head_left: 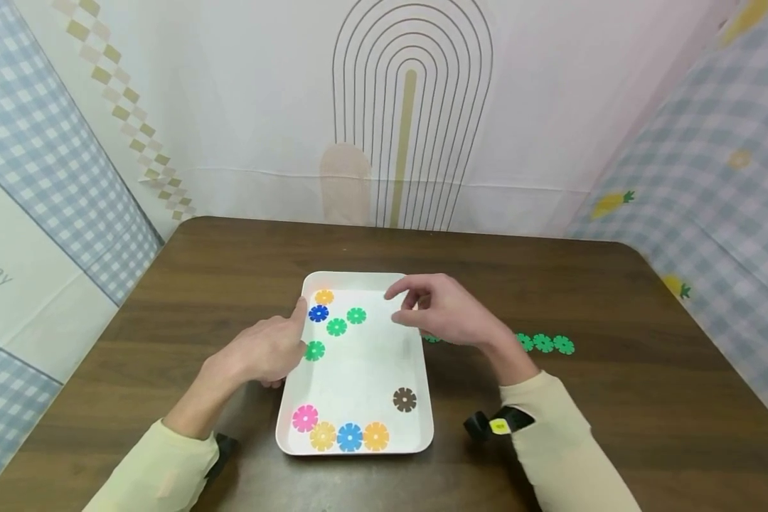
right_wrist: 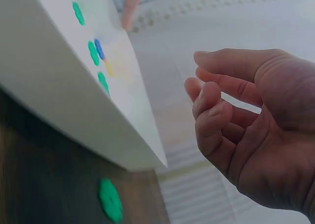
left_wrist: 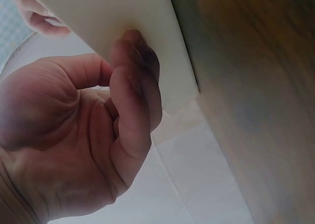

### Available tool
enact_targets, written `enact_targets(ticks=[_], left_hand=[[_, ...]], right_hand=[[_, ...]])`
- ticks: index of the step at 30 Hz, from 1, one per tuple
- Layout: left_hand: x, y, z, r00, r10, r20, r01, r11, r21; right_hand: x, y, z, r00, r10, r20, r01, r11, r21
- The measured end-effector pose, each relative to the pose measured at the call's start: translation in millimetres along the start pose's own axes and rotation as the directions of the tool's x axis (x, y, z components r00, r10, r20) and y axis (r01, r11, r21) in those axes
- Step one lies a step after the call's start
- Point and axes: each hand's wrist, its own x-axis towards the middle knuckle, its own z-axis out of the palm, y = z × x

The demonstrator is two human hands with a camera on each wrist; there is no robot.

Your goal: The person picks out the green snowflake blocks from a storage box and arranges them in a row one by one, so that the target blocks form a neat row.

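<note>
My left hand (head_left: pixel 270 350) grips the left rim of a white tray (head_left: pixel 365 380); in the left wrist view its fingers (left_wrist: pixel 135 88) curl against the tray's underside. Just above the right rim hovers my right hand (head_left: pixel 444 307), fingers bent and thumb apart, with nothing between them. Notched plastic discs lie in the tray: a yellow-orange disc (head_left: pixel 323 297), a blue one (head_left: pixel 318 313) and three green ones, such as the green disc (head_left: pixel 356 316), toward the far left. Nearer the front are a brown disc (head_left: pixel 404 400), a pink disc (head_left: pixel 305 418) and a light-blue disc (head_left: pixel 349 437) between two orange-yellow ones.
A row of green discs (head_left: pixel 543 343) lies on the brown wooden table (head_left: pixel 621 405) right of the tray, partly hidden by my right hand and forearm. Behind the table's far edge hangs a patterned white cloth (head_left: pixel 256 128), with checked cloth (head_left: pixel 710 192) at the sides.
</note>
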Motion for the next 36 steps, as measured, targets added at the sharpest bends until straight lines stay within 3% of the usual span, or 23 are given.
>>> enact_targets(ticks=[11, 21, 30, 36], left_hand=[[1.8, 2.0, 0.9, 1.0, -0.016, 0.005, 0.016, 1.0, 0.012], [2.3, 1.4, -0.5, 0.999, -0.036, 0.012, 0.036, 0.999, 0.018], [2.5, 0.2, 1.7, 0.999, -0.036, 0.011, 0.036, 0.999, 0.009], [1.5, 1.2, 0.4, 1.0, -0.014, 0.004, 0.013, 1.0, 0.01]], right_hand=[[43.9, -1.0, 30.2, 0.993, 0.105, 0.06, -0.104, 0.995, -0.005], [62.1, -12.8, 29.7, 0.978, 0.178, 0.109, -0.179, 0.984, 0.002], [72.8, -4.8, 42.7, 0.965, 0.251, 0.078, -0.255, 0.966, 0.043], [76.2, -1.5, 49.2, 0.953, 0.302, 0.037, -0.302, 0.953, 0.006]])
